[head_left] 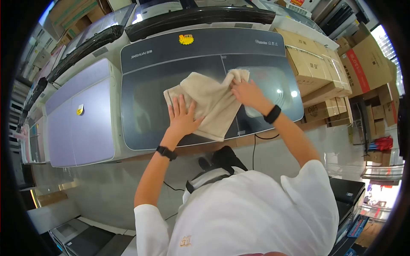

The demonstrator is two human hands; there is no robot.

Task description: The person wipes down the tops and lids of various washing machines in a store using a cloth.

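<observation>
A beige cloth (209,102) lies spread over the dark glass lid of a twin-tub washing machine (171,64). My left hand (183,121) rests flat on the cloth's left part, its fingers spread. At the cloth's upper right corner, my right hand (251,94) has its fingers curled onto a bunched fold. The fingertips of that hand are partly hidden in the fabric. A yellow sticker (186,39) is stuck on the dark panel above the cloth.
To the left stands a lilac-lidded washing machine (81,123). Cardboard boxes (307,64) are stacked at the right. Behind, more machines have black-wrapped edges (200,19). A black cable (254,153) hangs down in front.
</observation>
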